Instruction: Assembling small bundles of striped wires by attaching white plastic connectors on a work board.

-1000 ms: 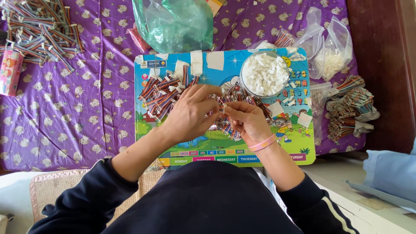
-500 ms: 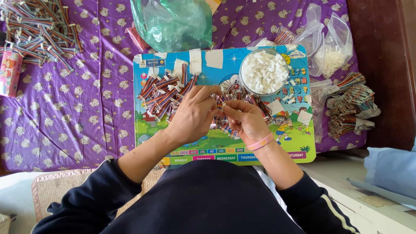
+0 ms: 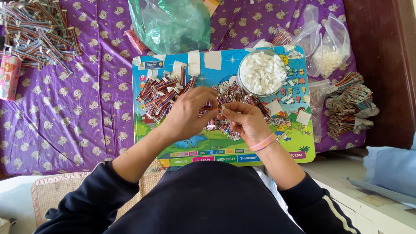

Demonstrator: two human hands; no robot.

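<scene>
My left hand (image 3: 187, 113) and my right hand (image 3: 246, 121) meet over a colourful cartoon board (image 3: 147, 125). Together they pinch a short rainbow ribbon cable (image 3: 212, 109) with a small white connector at its end. The fingertips of both hands touch it. A heap of the same cables (image 3: 161, 93) lies on the board left of my hands, and more cables (image 3: 242, 99) lie under them. A round bowl of small white connectors (image 3: 262, 73) stands on the board just beyond my right hand. A pink band circles my right wrist.
A purple patterned cloth (image 3: 78, 121) covers the surface. A large cable pile (image 3: 37, 32) lies far left, a green plastic bag (image 3: 173, 24) at the top, clear bags of white parts (image 3: 325, 47) top right, and bundled cables (image 3: 349, 106) at the right.
Both hands stay over the middle of the board. The fingers have shifted slightly on the cable between them.
</scene>
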